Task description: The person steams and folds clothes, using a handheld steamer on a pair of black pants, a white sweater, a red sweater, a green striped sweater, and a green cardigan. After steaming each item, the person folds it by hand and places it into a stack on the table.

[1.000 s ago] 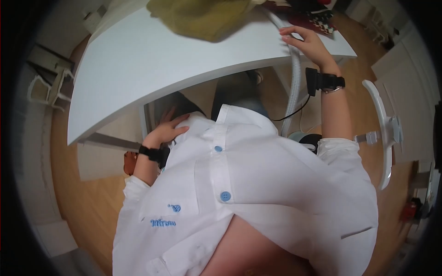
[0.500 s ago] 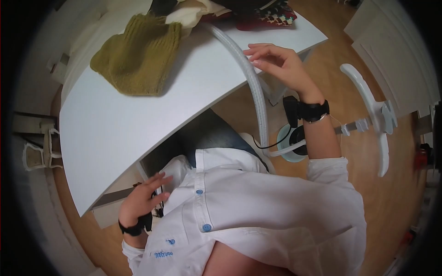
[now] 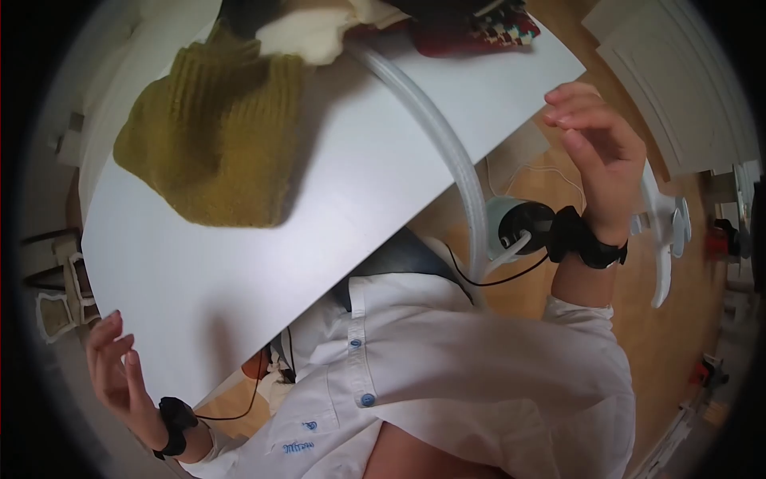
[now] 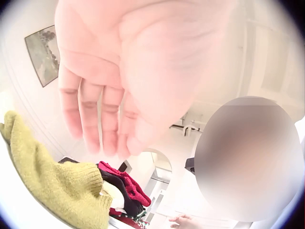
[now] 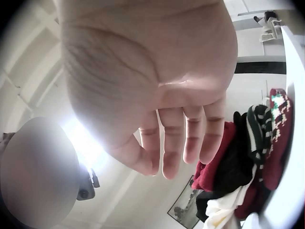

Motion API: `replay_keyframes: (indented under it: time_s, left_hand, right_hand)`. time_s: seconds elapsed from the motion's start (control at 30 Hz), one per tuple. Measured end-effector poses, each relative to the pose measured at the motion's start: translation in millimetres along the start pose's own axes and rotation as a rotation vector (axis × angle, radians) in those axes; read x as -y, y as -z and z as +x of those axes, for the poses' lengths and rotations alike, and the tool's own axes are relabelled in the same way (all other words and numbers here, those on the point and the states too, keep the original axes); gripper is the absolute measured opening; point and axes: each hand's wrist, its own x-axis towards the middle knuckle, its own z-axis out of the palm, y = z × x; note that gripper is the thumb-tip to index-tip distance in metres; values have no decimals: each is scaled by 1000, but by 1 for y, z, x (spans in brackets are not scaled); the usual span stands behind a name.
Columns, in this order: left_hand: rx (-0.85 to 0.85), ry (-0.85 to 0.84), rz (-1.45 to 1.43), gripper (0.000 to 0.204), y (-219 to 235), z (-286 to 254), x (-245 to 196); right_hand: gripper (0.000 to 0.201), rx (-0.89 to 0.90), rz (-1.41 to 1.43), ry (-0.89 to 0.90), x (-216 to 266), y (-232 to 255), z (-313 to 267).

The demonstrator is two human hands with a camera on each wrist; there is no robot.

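Observation:
The left hand (image 3: 120, 375) is raised beside the table's left edge in the head view, fingers loosely bent, holding nothing. Off the table's right corner hangs the right hand (image 3: 602, 152), also empty, its fingers relaxed and slightly curved. An olive knitted garment (image 3: 223, 144) lies on the white table (image 3: 343, 199), between the two hands. In the left wrist view the palm of the left hand (image 4: 124, 71) faces the camera, above the olive knit (image 4: 62, 186). The right wrist view has the right palm (image 5: 152, 71) near a pile of clothes (image 5: 233, 167).
A ribbed grey hose (image 3: 447, 136) crosses the table and drops over its front edge to a round device (image 3: 519, 227) on the floor. Cream, black and dark red clothes (image 3: 319, 32) lie at the back. A white hanger-shaped stand (image 3: 662, 223) is at the right.
The left hand has moved from the lap out to the left and up. My right hand has left the hose area and moved right. The view has shifted, showing more of the olive knit.

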Motion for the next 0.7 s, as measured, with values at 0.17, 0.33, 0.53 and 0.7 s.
replay_keyframes:
  time_s: [0.17, 0.33, 0.53, 0.7]
  left_hand:
    - [-126, -153, 47, 2, 3, 77, 3]
    - [-44, -370, 91, 41, -57, 152, 2]
    - [307, -187, 169, 74, -98, 185, 10]
    - [544, -44, 99, 68, -85, 201, 34]
  right_hand:
    - [17, 126, -14, 137, 16, -31, 52]
    - [21, 339, -114, 311, 49, -93, 137]
    - [85, 615, -767, 193, 35, -190, 188]
    - [54, 1004, -829, -2, 0, -254, 218]
